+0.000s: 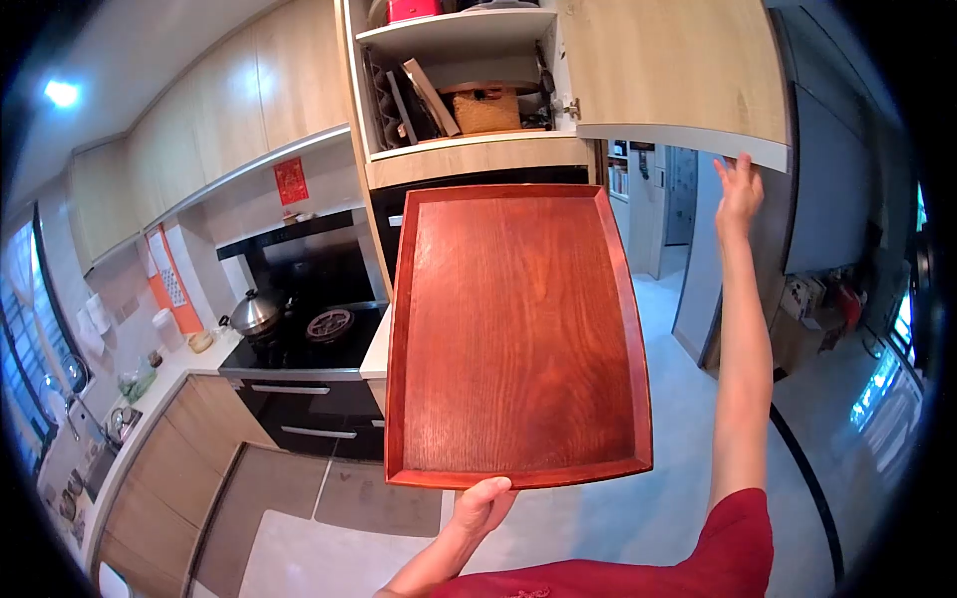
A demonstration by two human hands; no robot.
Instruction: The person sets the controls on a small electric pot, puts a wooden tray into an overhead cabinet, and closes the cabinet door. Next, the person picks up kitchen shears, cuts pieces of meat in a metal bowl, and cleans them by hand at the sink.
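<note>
A reddish-brown wooden tray (518, 329) with a raised rim stands upright in front of me. My left hand (480, 506) grips its bottom edge, the thumb on the front face and the other fingers hidden behind. On the right my arm is stretched up, and my right hand (739, 194) touches the lower edge of an open cabinet door (678, 65), its fingers extended and partly apart. Behind the tray's top is the open cabinet, where a woven basket (485, 110) and several upright boards (431, 97) rest on a shelf (464, 145).
A stove (299, 344) with a lidded metal pot (254, 313) is at the left, beside the counter (150, 399) and sink. Upper cabinets (209, 120) line the left wall. A doorway lies behind the tray at the right, next to a grey panel (832, 179).
</note>
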